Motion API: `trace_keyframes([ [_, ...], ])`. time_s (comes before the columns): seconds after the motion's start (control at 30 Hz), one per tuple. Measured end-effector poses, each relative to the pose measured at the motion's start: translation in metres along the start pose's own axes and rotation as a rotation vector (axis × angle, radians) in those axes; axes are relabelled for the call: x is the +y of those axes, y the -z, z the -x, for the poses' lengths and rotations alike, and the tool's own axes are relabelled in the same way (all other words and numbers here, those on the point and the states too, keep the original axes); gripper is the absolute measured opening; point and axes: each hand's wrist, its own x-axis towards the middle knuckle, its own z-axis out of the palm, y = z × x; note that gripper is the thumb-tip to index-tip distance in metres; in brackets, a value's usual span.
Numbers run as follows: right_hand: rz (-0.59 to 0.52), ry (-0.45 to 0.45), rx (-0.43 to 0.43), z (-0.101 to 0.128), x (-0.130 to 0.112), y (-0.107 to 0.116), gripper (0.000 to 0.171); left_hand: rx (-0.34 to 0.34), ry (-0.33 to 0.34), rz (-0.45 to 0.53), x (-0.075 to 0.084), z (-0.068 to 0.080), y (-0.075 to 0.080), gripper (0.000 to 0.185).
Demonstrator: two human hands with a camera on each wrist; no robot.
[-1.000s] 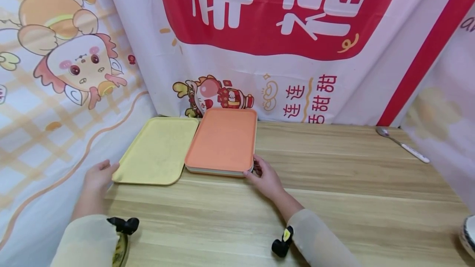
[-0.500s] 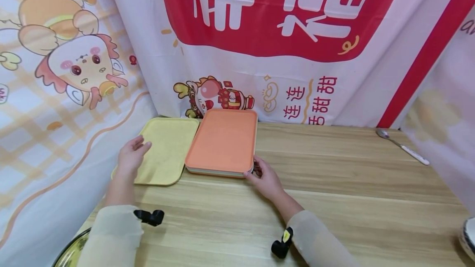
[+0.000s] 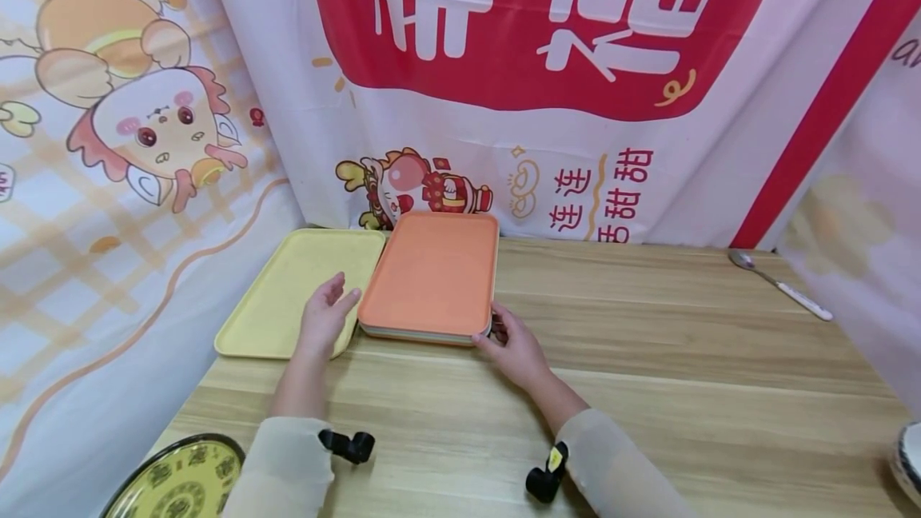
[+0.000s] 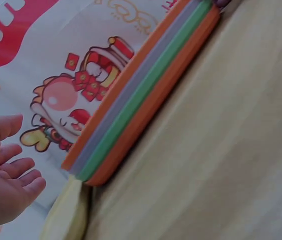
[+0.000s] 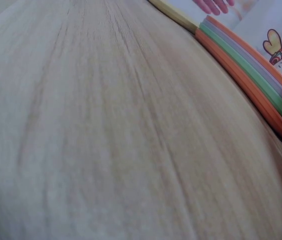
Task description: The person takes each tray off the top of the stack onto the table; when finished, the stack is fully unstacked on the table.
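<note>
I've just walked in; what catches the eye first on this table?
A stack of trays with an orange one on top sits at the table's far edge, with a yellow tray beside it. The right hand grips the stack's near corner, while the left hand hovers open over the yellow tray.

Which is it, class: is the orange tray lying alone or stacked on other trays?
Stacked. The orange tray tops a pile: the left wrist view shows grey, green and orange edges beneath it.
</note>
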Motion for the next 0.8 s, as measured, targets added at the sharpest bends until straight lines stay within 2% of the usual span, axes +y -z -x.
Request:
trace_keyframes([
  [0.17, 0.000, -0.006, 0.000, 0.000, 0.000, 0.000, 0.071, -0.016, -0.007, 0.053, -0.013, 0.008, -0.018, 0.068],
  [0.33, 0.002, -0.005, 0.002, 0.000, 0.000, -0.001, 0.070, -0.011, -0.021, 0.085, -0.022, 0.013, -0.029, 0.070],
  [0.43, -0.003, -0.004, -0.003, 0.000, 0.000, -0.001, 0.070, 0.004, -0.025, 0.111, -0.027, 0.015, -0.032, 0.070],
  [0.57, -0.006, -0.007, -0.011, 0.000, 0.000, -0.001, 0.072, -0.007, -0.014, 0.158, -0.030, 0.018, -0.033, 0.072],
  [0.8, -0.015, -0.025, -0.019, -0.001, -0.001, -0.001, 0.073, -0.052, 0.017, 0.118, -0.037, 0.020, -0.029, 0.074],
])
